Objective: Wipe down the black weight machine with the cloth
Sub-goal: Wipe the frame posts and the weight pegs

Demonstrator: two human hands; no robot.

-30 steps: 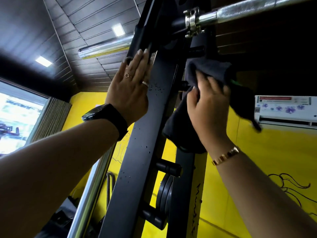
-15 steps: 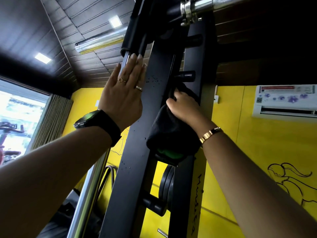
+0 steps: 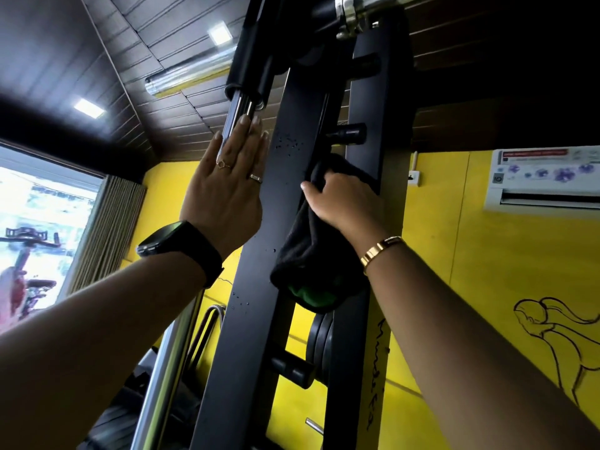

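I see the black weight machine [image 3: 259,319] rising up the middle of my view, its front post dotted with water droplets [image 3: 287,142]. My left hand [image 3: 224,193] lies flat against the post's left edge. Its grip is wide, with the fingers straight and reaching up to touch the chrome rod [image 3: 232,121] beside the post. Two rings show on that hand and a black watch [image 3: 175,241] sits on the wrist.

My right hand [image 3: 341,203] has its grip closed round the cloth [image 3: 305,251], a dark bundle with a green patch at its lower end. It holds the cloth pressed into the gap between the front post and the rear post, just below a short black peg [image 3: 349,133]. A gold bracelet [image 3: 380,251] circles the right wrist.

Under the cloth, black weight plates [image 3: 319,336] sit between the posts. Behind is a yellow wall [image 3: 454,238] with a white air conditioner [image 3: 545,177] at the upper right and a line drawing [image 3: 552,326] beneath it. A window [image 3: 39,238] is at left.
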